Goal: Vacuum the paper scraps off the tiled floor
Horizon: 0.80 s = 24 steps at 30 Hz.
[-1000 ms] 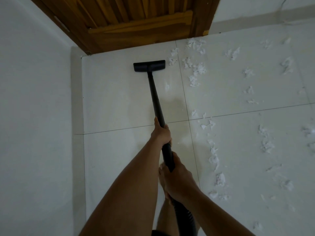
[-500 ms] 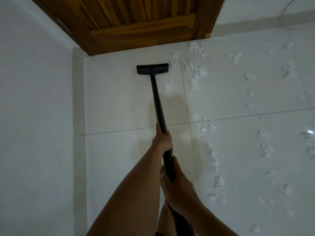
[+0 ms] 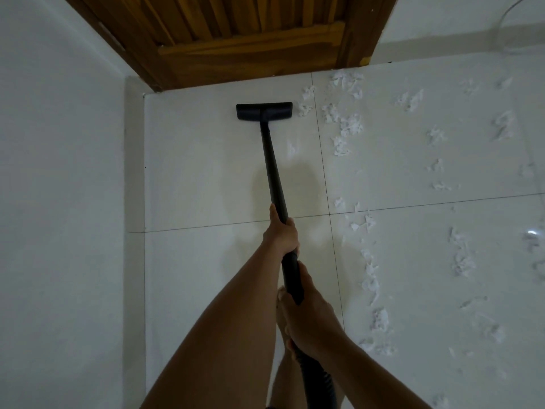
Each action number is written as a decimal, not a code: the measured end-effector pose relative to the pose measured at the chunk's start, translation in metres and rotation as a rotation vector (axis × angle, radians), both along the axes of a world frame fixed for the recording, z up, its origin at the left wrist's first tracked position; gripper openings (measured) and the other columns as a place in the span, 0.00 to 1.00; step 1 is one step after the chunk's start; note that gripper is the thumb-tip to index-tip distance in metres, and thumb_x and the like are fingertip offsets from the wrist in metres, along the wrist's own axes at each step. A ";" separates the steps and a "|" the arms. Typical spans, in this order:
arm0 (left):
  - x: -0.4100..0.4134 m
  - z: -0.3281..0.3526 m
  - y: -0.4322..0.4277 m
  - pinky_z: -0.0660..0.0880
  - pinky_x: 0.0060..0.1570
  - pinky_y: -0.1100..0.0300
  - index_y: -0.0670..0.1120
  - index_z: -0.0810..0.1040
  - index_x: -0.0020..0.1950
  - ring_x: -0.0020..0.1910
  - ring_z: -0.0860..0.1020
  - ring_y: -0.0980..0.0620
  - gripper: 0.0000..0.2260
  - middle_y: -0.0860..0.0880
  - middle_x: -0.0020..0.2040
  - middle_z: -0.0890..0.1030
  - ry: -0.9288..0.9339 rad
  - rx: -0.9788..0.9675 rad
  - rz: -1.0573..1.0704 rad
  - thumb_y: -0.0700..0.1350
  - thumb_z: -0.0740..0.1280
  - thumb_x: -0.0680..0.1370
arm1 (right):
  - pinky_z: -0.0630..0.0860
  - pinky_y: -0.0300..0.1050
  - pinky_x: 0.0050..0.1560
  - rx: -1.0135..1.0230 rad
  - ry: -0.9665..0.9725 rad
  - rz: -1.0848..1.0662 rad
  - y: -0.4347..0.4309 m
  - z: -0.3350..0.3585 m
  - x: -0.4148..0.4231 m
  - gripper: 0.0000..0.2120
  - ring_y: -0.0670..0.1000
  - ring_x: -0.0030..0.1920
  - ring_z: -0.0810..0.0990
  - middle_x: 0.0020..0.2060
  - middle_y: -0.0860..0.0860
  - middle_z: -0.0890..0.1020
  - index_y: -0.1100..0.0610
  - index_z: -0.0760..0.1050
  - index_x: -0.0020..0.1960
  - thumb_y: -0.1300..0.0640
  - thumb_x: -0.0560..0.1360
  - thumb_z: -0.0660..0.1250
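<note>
A black vacuum wand (image 3: 272, 169) runs from my hands to a flat black floor nozzle (image 3: 264, 111) resting on the white tiled floor (image 3: 200, 172), close to the door. My left hand (image 3: 281, 233) grips the wand higher up. My right hand (image 3: 306, 317) holds it lower, where the ribbed hose (image 3: 317, 382) begins. White paper scraps (image 3: 345, 125) lie just right of the nozzle. More scraps (image 3: 371, 278) trail down the floor to the right of the wand, and others (image 3: 461, 258) are spread further right.
A brown wooden door (image 3: 236, 39) with its frame closes the far end. A white wall (image 3: 59, 202) with a skirting strip runs along the left. A thin cable (image 3: 507, 13) loops at the top right. My bare leg (image 3: 283, 379) shows under the arms.
The view has tilted slightly, so the nozzle and the scraps sit a little lower in the frame. Both hands keep the same hold on the wand.
</note>
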<state>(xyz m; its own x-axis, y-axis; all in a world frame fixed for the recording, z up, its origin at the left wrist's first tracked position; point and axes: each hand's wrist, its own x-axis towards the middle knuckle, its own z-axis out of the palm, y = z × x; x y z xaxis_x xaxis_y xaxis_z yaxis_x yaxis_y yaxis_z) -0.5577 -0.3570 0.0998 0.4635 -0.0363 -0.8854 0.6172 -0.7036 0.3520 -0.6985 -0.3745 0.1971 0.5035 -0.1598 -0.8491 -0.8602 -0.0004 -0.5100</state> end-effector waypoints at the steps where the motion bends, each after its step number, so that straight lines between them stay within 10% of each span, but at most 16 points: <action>1: 0.007 -0.001 0.000 0.78 0.32 0.57 0.61 0.38 0.83 0.31 0.78 0.51 0.30 0.45 0.42 0.79 -0.006 -0.003 0.002 0.51 0.54 0.87 | 0.74 0.35 0.25 0.001 -0.007 -0.001 0.001 -0.002 0.007 0.30 0.43 0.22 0.76 0.46 0.58 0.82 0.34 0.47 0.80 0.52 0.85 0.58; 15: 0.094 -0.004 -0.004 0.84 0.51 0.43 0.62 0.35 0.81 0.35 0.80 0.44 0.33 0.36 0.53 0.83 0.018 0.015 -0.062 0.48 0.56 0.86 | 0.76 0.37 0.26 0.035 0.039 -0.069 0.002 0.003 0.094 0.31 0.48 0.30 0.80 0.44 0.56 0.82 0.35 0.49 0.80 0.52 0.85 0.59; 19: 0.109 0.022 -0.007 0.80 0.59 0.43 0.60 0.34 0.82 0.56 0.83 0.38 0.38 0.34 0.60 0.80 0.068 0.015 -0.068 0.41 0.58 0.85 | 0.75 0.37 0.25 0.079 0.072 -0.089 -0.003 0.033 0.112 0.30 0.48 0.30 0.79 0.44 0.57 0.81 0.37 0.53 0.80 0.55 0.84 0.60; 24: 0.129 0.052 -0.010 0.80 0.55 0.53 0.59 0.41 0.83 0.38 0.77 0.48 0.33 0.41 0.43 0.77 0.084 0.023 -0.008 0.40 0.56 0.85 | 0.77 0.40 0.26 0.131 0.142 -0.140 -0.011 0.068 0.140 0.25 0.50 0.29 0.78 0.39 0.57 0.79 0.40 0.61 0.77 0.56 0.83 0.60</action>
<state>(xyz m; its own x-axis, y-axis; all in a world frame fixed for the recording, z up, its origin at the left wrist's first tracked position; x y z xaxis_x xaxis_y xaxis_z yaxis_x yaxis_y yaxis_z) -0.4289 -0.3673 0.1521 0.3878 -0.0190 -0.9216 0.6380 -0.7161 0.2832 -0.5589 -0.3852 0.2653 0.3586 -0.1032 -0.9278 -0.9102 0.1821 -0.3720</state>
